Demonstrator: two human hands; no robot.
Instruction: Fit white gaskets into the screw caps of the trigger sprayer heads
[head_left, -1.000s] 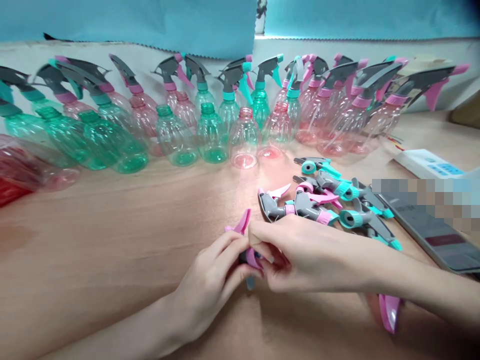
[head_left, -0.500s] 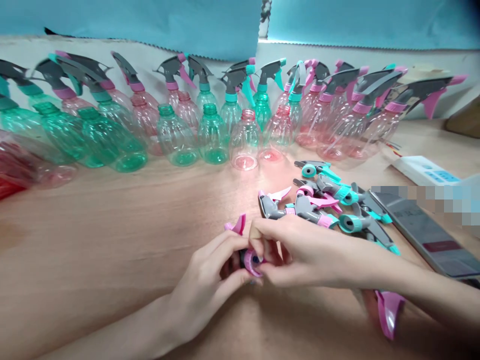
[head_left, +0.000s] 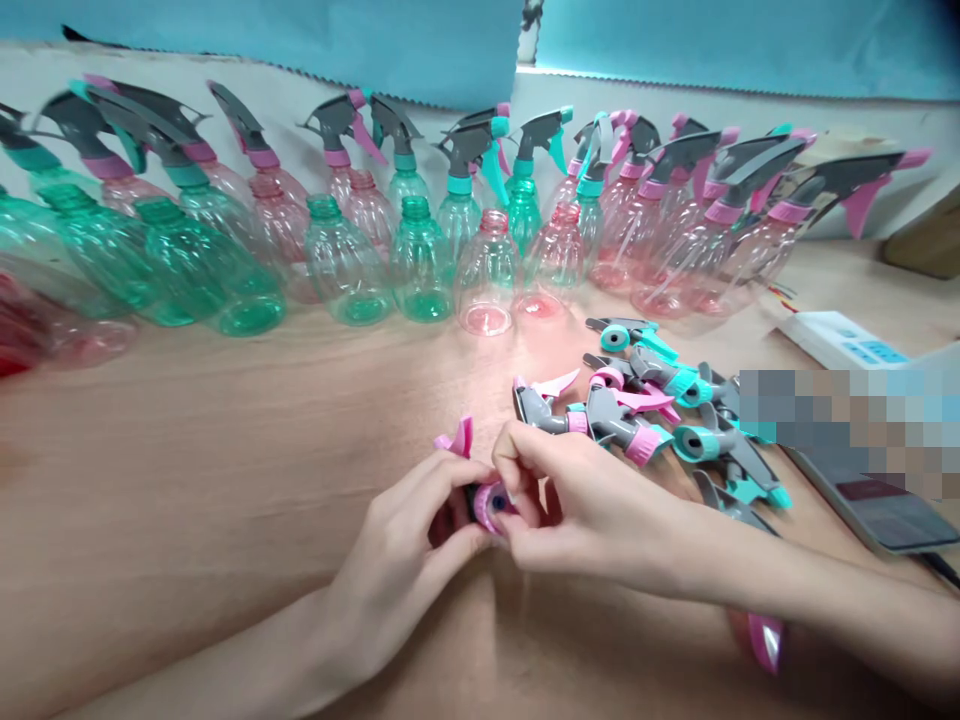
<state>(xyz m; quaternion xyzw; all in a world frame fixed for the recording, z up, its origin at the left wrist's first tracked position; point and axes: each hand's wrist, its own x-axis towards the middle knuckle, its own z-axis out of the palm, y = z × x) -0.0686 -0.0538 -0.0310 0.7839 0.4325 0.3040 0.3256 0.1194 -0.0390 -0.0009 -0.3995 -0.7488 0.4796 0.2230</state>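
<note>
My left hand (head_left: 409, 555) and my right hand (head_left: 592, 505) meet at the table's near middle, both closed on one pink spray head (head_left: 487, 500). Its pink collar faces me between my fingertips, and its pink trigger (head_left: 456, 440) sticks up behind my left fingers. My right thumb and forefinger pinch the collar. A pile of loose grey spray heads (head_left: 660, 405) with pink and teal collars lies just beyond my right hand.
Rows of pink and green plastic bottles (head_left: 420, 260), some with spray heads fitted, some uncapped, stand along the back of the wooden table (head_left: 187, 480). A phone (head_left: 874, 500) and a white power strip (head_left: 844, 345) lie at the right. A pink part (head_left: 761, 640) shows under my right forearm.
The spray head has been turned in my hands so its collar opening faces me. Both hands have shifted slightly left and up in the view.
</note>
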